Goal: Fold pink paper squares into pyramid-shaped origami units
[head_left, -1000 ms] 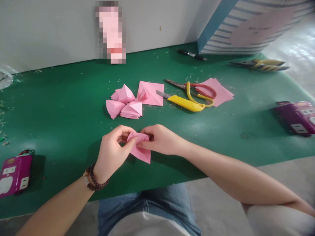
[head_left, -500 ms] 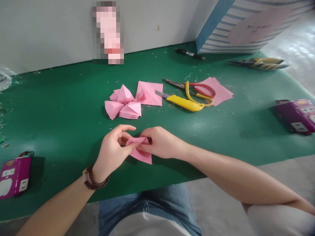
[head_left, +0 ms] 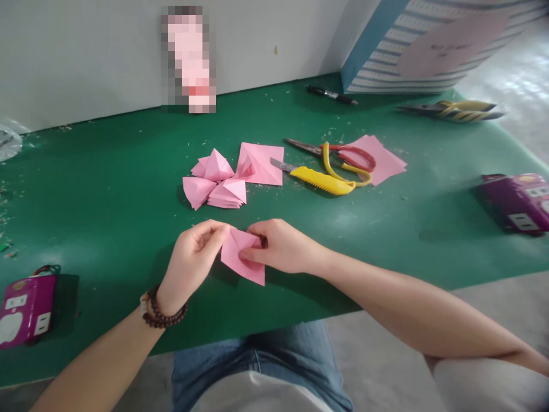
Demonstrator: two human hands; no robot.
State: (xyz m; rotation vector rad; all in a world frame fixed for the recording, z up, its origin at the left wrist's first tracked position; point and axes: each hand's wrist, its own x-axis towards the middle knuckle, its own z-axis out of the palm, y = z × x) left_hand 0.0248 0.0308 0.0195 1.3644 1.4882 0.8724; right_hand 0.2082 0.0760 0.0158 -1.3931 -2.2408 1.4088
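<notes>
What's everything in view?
Table: one, green, middle
Held paper: one, pink, between hands
Folded papers: about four, pink, centre
Sheets: several, pink, under scissors
Scissors: one, red and yellow, right of centre
Knife: one, yellow, beside scissors
Pen: one, black, near box
Box: one, blue-white, back right
Pliers: one, yellow-black, right
Socket boxes: two, purple, left and right edges
Panel: one, grey, back
Pixelated thing: one, pinkish, back
Scraps: many, mixed, table
Clear thing: one, left edge
Beads: many, brown and white, left wrist
Jeans: one pair, blue, bottom
Left hand, right hand: one each, bare, on held paper
</notes>
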